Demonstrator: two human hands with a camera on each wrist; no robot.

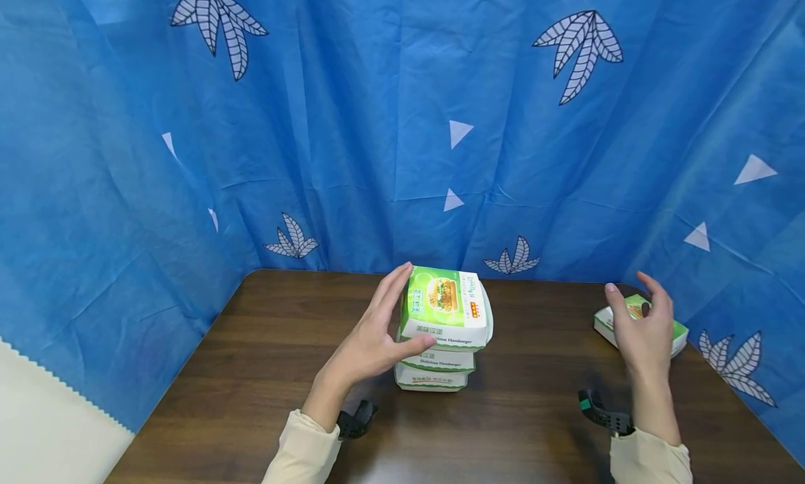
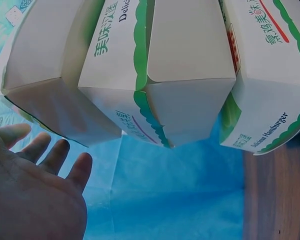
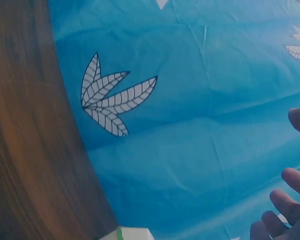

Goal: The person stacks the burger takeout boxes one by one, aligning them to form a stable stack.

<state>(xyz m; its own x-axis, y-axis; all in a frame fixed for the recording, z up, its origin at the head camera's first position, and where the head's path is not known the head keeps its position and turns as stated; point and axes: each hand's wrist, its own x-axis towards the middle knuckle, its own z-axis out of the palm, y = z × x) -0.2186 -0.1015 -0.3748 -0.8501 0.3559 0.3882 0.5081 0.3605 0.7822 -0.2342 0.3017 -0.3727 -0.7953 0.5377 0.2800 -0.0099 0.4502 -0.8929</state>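
Three white-and-green hamburger boxes [image 1: 438, 309] stand in an uneven stack at the middle of the table; the left wrist view shows their printed sides [image 2: 190, 45] close up. My left hand [image 1: 371, 337] is at the stack's left side, its fingers extended beside the top box and the thumb across its front. Whether the fingertips touch the cardboard I cannot tell. Over on the right, another hamburger box [image 1: 679, 336] lies near the table's far right corner. My right hand [image 1: 644, 337] is in front of it and partly hides it, with thumb and fingers spread and nothing between them.
The dark wooden table [image 1: 251, 372] ends at a blue curtain [image 1: 352, 121] with leaf and triangle prints, which hangs along the back and both sides. A pale surface [image 1: 44, 421] shows at the lower left. Each wrist wears a black strap [image 1: 357, 420].
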